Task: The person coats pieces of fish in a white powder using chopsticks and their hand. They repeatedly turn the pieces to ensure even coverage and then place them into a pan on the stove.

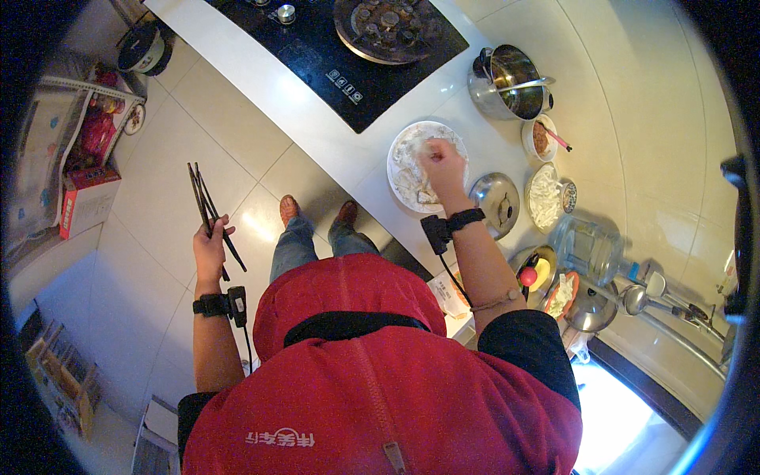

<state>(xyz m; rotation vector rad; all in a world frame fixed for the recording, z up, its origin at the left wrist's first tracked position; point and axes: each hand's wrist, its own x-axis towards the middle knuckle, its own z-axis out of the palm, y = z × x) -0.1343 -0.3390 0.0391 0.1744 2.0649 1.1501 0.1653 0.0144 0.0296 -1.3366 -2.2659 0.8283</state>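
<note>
My left hand (211,243) holds two pairs of dark chopsticks (205,202) out over the floor, well away from the counter. Over a round white plate (396,178) on the counter, my right hand (442,166) is curled and blurred. The plate is coated with white powder, and pale, powdered pieces (412,187) lie at its near side. Whether the right fingers grip something cannot be told. A steel lid (495,206) lies just right of the plate.
A black gas hob (309,65) is set in the white counter (261,77). Along the wall stand a steel pot (493,95), a bowl of reddish-brown food (538,138), a dish of white strips (542,199) and a clear plastic water jug (588,246). A shelf rack stands far left.
</note>
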